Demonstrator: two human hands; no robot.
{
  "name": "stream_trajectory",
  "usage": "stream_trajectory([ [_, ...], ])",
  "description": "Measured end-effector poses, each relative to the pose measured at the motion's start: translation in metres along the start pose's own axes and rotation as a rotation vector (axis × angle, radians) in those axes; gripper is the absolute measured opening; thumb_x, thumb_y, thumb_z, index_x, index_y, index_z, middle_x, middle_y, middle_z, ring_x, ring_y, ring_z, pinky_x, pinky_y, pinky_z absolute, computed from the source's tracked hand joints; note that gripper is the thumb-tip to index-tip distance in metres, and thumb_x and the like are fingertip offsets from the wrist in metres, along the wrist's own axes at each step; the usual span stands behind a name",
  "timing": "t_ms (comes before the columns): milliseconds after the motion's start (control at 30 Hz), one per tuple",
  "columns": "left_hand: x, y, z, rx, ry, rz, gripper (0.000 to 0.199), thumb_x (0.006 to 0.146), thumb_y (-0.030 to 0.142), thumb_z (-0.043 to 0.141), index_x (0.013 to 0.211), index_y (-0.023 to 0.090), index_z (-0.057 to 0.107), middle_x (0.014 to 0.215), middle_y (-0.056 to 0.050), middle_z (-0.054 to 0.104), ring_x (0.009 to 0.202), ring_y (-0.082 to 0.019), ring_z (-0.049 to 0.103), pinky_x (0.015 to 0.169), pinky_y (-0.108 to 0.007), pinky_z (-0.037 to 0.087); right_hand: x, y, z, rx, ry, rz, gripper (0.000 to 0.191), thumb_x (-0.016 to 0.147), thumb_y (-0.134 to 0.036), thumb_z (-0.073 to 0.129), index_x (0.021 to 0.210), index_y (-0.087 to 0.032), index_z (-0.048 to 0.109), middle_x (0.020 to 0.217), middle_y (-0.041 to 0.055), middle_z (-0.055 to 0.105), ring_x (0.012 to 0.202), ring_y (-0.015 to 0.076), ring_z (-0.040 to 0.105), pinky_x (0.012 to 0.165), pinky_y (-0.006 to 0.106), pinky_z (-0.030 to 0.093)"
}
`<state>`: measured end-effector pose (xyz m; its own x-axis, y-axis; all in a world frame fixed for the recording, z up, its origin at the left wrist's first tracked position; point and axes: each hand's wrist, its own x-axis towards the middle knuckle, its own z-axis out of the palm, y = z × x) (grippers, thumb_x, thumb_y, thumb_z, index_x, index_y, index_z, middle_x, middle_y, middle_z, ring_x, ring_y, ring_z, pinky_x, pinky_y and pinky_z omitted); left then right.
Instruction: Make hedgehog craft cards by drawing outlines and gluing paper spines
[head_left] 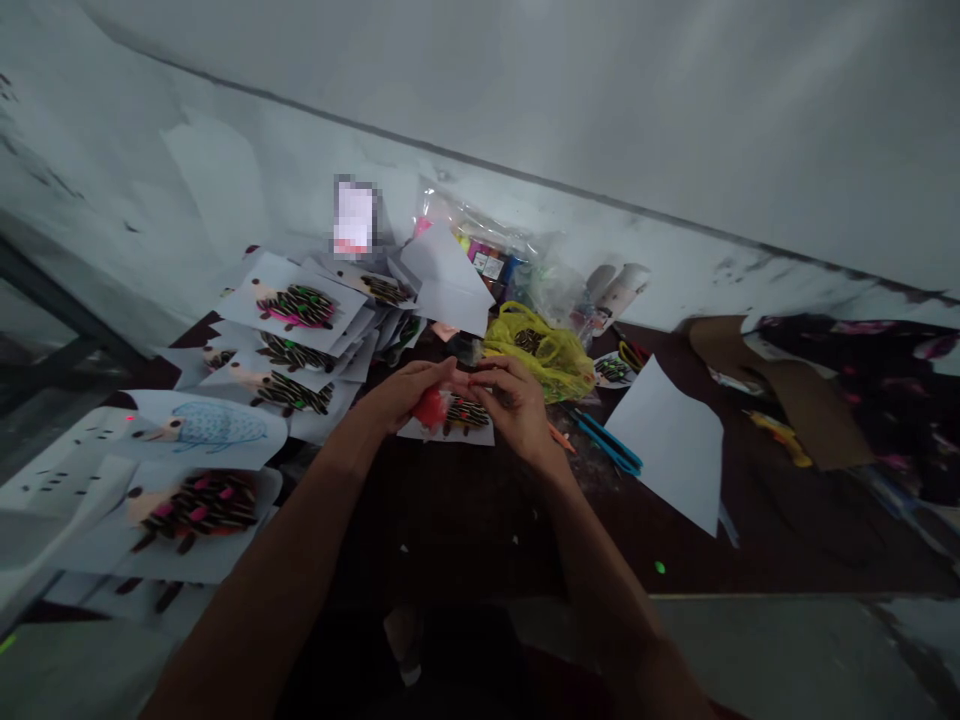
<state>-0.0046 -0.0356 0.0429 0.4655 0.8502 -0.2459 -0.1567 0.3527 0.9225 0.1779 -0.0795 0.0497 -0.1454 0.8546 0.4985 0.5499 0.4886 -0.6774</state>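
My left hand point(405, 392) is curled around a soft red lump point(430, 408), perhaps clay in a clear wrapper. My right hand point(519, 405) meets it at the fingertips, its thumb and fingers pinched together. Whatever sits in that pinch is too small to make out. Right below both hands lies a white paper with a hedgehog picture point(469, 414), its striped spines dotted with red. The hands partly cover this picture. Just behind the right hand rests a yellow plastic bag point(559, 365) with brown striped pieces inside.
Stacked hedgehog pictures point(296, 305) fill the left side. Blue scissors point(607, 442) and a white sheet point(667, 440) lie to the right. Farther right are a yellow craft knife point(780, 437) and brown cardboard point(810, 410). A bright phone-like screen point(355, 217) stands against the wall.
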Motion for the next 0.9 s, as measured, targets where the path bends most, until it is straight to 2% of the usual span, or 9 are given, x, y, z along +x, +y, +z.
stream_trajectory([
  [100,0.002,0.000,-0.003,-0.015,0.019,0.030,0.033,0.073,0.048,0.078,0.079,0.015,0.076,0.073,-0.006,0.074,0.052,-0.011,0.059,0.046,-0.020,0.045,0.000,-0.001,-0.003,-0.044,-0.023,-0.024,0.013,0.092,-0.027,0.061,0.093,-0.025,0.074,0.112,0.0069,0.066,0.109,0.0214,0.061,0.097,0.038,0.049],
  [200,0.002,0.001,-0.006,0.004,-0.034,0.049,0.035,0.075,0.046,0.076,0.093,0.016,0.077,0.088,-0.010,0.078,0.057,-0.013,0.063,0.045,-0.021,0.046,0.001,0.005,-0.005,-0.091,-0.012,0.030,0.013,0.091,-0.027,0.061,0.091,-0.024,0.073,0.111,0.0068,0.067,0.105,0.0214,0.062,0.095,0.037,0.049],
  [300,0.001,0.003,-0.009,0.016,-0.029,0.033,0.037,0.078,0.044,0.073,0.103,0.015,0.075,0.097,-0.012,0.078,0.048,-0.011,0.059,0.038,-0.021,0.042,0.001,0.018,-0.008,-0.188,-0.080,0.065,0.013,0.090,-0.025,0.062,0.088,-0.021,0.074,0.107,0.0080,0.066,0.103,0.0220,0.062,0.094,0.037,0.048],
  [400,-0.001,0.006,-0.010,0.013,0.024,0.043,0.032,0.081,0.041,0.070,0.101,0.016,0.074,0.094,-0.010,0.078,0.046,-0.010,0.057,0.037,-0.020,0.042,0.000,0.029,-0.008,-0.303,-0.187,0.106,0.016,0.091,-0.026,0.061,0.086,-0.020,0.075,0.107,0.0089,0.065,0.102,0.0224,0.061,0.093,0.037,0.047],
  [500,-0.002,0.009,-0.009,0.015,0.049,0.038,0.028,0.082,0.039,0.069,0.099,0.017,0.074,0.090,-0.009,0.078,0.050,-0.011,0.060,0.040,-0.020,0.045,-0.001,0.034,-0.005,-0.359,-0.239,0.111,0.021,0.094,-0.027,0.058,0.086,-0.020,0.076,0.108,0.0098,0.065,0.100,0.0220,0.060,0.091,0.035,0.047],
  [633,-0.002,0.009,-0.009,0.021,0.052,0.039,0.027,0.081,0.038,0.069,0.098,0.017,0.074,0.089,-0.008,0.078,0.048,-0.010,0.058,0.039,-0.019,0.043,-0.002,0.035,-0.001,-0.377,-0.245,0.103,0.023,0.094,-0.025,0.056,0.088,-0.019,0.077,0.110,0.0109,0.066,0.101,0.0223,0.060,0.091,0.035,0.047],
  [733,-0.001,0.007,-0.010,0.019,0.054,0.050,0.028,0.081,0.039,0.070,0.097,0.016,0.074,0.090,-0.009,0.077,0.050,-0.011,0.060,0.040,-0.020,0.045,-0.002,0.034,0.001,-0.363,-0.242,0.097,0.020,0.093,-0.021,0.057,0.090,-0.020,0.077,0.111,0.0099,0.066,0.102,0.0219,0.060,0.093,0.035,0.047],
  [900,-0.001,0.007,-0.010,0.041,0.042,0.059,0.033,0.079,0.042,0.071,0.099,0.016,0.074,0.090,-0.009,0.077,0.045,-0.009,0.055,0.037,-0.019,0.041,-0.004,0.033,0.005,-0.322,-0.223,0.098,0.013,0.088,-0.019,0.062,0.090,-0.021,0.075,0.113,0.0090,0.064,0.106,0.0220,0.060,0.095,0.035,0.047],
])
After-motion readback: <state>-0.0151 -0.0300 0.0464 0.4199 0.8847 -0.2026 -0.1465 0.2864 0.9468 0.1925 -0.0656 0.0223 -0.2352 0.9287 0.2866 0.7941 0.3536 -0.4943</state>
